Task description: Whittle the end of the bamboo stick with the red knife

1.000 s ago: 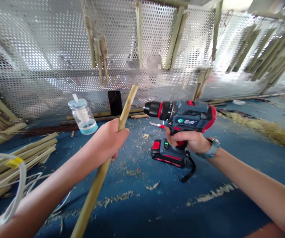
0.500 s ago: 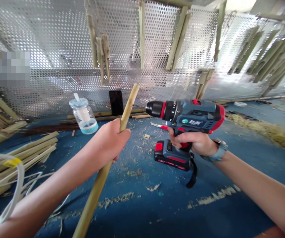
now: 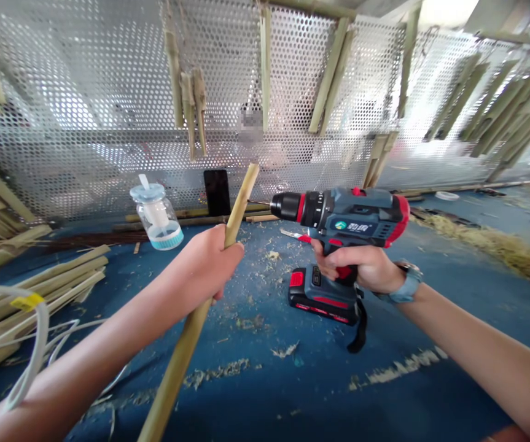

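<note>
My left hand [image 3: 212, 261] is closed around a long strip of bamboo [image 3: 179, 362], which slants up from the lower edge to a cut end above my fist. In my right hand [image 3: 359, 264] is a blue, black and red cordless drill [image 3: 357, 215], with my fingers wrapped round its handle. The drill points left, and its thin bit meets the bamboo near the upper end. How deep the bit sits in the bamboo I cannot tell. Below the handle, the battery base hovers over or rests on the blue tabletop [image 3: 246, 344]; I cannot tell which.
A lidded clear jar [image 3: 156, 215] and a black phone [image 3: 217, 192] stand at the back. A red-handled cutter [image 3: 296, 236] lies behind the drill. Split bamboo pieces [image 3: 62, 279] and white cables [image 3: 38, 344] are on the left. Bamboo hangs along the perforated metal panel [image 3: 121, 92].
The drill's rear has shifted slightly left and its body sits a little more level. The bamboo's top end is slightly lower. Both hands keep their holds.
</note>
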`<state>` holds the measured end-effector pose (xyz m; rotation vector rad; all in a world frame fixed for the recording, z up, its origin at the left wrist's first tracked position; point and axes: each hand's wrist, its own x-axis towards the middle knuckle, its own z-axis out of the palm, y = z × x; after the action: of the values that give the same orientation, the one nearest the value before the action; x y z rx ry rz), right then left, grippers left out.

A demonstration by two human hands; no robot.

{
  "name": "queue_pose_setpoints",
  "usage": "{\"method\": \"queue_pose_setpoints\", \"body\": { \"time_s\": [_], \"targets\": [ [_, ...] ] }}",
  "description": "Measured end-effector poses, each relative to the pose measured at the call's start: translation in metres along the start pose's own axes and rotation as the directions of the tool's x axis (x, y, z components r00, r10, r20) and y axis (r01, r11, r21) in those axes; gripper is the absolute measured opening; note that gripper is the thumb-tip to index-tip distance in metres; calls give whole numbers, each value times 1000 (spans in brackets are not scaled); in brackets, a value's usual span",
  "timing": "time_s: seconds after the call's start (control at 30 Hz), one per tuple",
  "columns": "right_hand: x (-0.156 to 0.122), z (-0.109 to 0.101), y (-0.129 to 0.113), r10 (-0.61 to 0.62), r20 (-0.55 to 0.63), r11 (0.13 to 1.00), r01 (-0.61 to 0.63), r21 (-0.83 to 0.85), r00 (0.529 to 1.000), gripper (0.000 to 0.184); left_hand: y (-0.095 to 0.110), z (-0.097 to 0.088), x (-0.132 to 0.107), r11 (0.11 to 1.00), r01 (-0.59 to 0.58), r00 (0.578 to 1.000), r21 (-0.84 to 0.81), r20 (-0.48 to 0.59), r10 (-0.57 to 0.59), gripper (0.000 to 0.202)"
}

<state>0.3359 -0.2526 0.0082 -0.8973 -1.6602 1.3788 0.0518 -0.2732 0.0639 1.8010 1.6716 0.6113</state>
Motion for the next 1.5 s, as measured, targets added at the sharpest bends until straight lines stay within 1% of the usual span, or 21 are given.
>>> {"method": "queue_pose_setpoints", "body": {
  "time_s": [0.4, 0.57, 0.77, 0.9, 1.07, 1.3, 1.5],
  "targets": [
    [-1, 3, -3, -15, -4, 1000, 15, 27, 1000, 17, 3, -2, -4, 999, 3, 1000, -36, 16, -3, 26],
    [0, 1, 1, -13, 16, 999, 12, 35, 1000, 17, 5, -2, -4, 1000, 11, 1000, -24, 22, -10, 26],
    [-1, -3, 5, -10, 10, 1000, 10, 6, 1000, 17, 4, -2, -5, 999, 25, 999, -31, 27, -24, 25],
    [-1, -2, 5, 8, 16, 999, -9, 33, 1000, 19, 5, -2, -5, 999, 33, 999, -27, 28, -32, 26],
    [-1, -2, 5, 9, 12, 1000, -10, 27, 1000, 19, 9, -3, -5, 999, 34, 999, -14, 38, -34, 28],
    [0, -1, 5, 2, 8, 999, -2, 49, 1000, 18, 7, -4, -5, 999, 27, 999, 21, 27, -27, 30],
    [0, -4, 7, -3, 13, 999, 2, 39, 1000, 16, 9, -3, -8, 999, 33, 999, 2, 35, -34, 30]
  ]
}}
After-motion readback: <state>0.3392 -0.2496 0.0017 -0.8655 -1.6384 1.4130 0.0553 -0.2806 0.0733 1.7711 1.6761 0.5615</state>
